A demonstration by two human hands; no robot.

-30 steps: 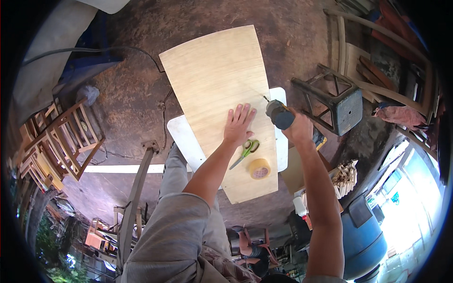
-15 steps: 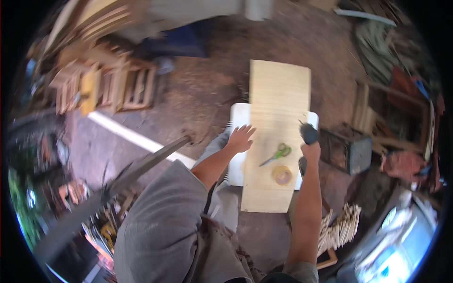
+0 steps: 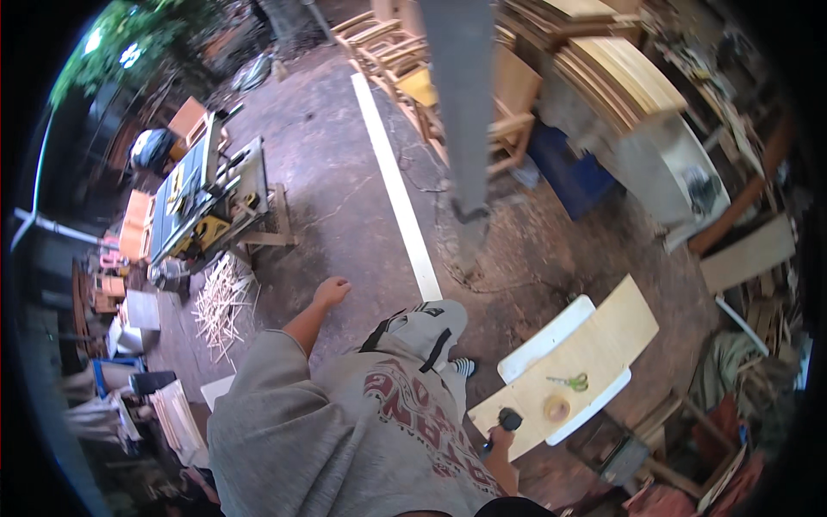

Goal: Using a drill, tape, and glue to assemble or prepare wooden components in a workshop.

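My left hand (image 3: 332, 291) is out in the air over the floor, holding nothing, its fingers loosely bent. At the lower right, my right hand (image 3: 500, 440) grips a black cordless drill (image 3: 510, 420); part of it is hidden by the hand. The drill is over the near end of a pale plywood board (image 3: 610, 332). That board lies across a white table (image 3: 538, 338). Green-handled scissors (image 3: 575, 381) and a roll of yellowish tape (image 3: 556, 407) rest on the board.
A grey post (image 3: 457, 103) rises ahead. A long white strip (image 3: 392, 177) lies on the floor. To the left stand a table saw (image 3: 207, 189) and a pile of thin sticks (image 3: 224, 302). Wooden chairs and stacked boards (image 3: 620, 77) are at the back; a wooden frame (image 3: 689, 448) is at right.
My view and body have turned left, so the table and board now appear at the lower right. My left hand has left the board's edge; my right hand still holds the drill.
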